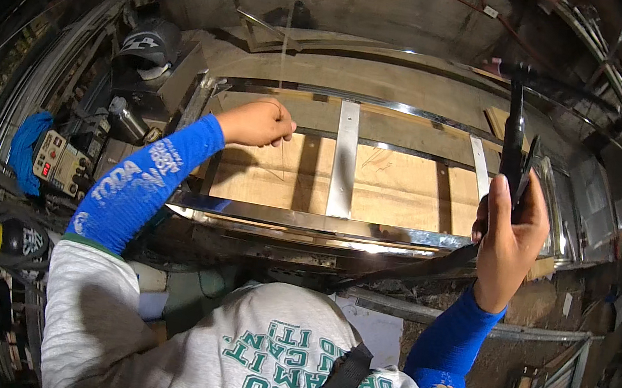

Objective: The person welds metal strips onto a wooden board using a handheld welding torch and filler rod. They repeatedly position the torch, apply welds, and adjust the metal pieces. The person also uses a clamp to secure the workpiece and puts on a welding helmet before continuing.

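Left hand [261, 122] pinches rod [282, 65]; right hand [510, 232] grips, seemingly, torch [515, 134].

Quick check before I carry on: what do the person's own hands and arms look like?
The left hand and right hand are ungloved. The left blue arm sleeve carries white lettering; the right blue arm sleeve shows none. Both end near the wrist. The left grey T-shirt sleeve has a green edge.
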The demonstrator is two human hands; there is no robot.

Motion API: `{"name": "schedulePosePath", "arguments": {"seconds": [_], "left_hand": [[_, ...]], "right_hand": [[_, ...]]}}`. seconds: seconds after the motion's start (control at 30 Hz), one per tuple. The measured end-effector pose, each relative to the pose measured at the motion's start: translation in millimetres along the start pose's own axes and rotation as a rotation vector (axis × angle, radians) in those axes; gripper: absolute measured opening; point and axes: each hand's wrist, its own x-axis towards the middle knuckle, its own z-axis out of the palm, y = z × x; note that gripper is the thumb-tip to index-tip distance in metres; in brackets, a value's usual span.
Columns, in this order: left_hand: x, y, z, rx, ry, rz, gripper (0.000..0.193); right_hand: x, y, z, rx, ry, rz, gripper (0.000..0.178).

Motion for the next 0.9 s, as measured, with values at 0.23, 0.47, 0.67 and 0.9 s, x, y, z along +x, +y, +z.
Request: {"name": "schedulePosePath", "arguments": {"seconds": [0.23,0.47,0.67,0.9], "left_hand": [[37.4,-26.1,14.0,-0.155,0.193,-0.105,0.034],[51.2,19.2,-7.7,-0.759,0.667,0.258,0.036],[90.0,11.0,12.2,-0.759,0.779,0.252,0.039],[119.8,14.3,16.1,-0.725,0.718,0.209,0.038]], "right_hand": [[97.4,70.6,45.3,-0.184,-0.108,-0.208,0.048],[120.0,163.0,84.1,-0.250,-0.120,-0.155,0.053],[104.4,157.9,87.4,-0.300,-0.090,-0.214,0.050],[100.0,163.0,80.4,-0.213,-0.303,-0.025,0.049]]}}
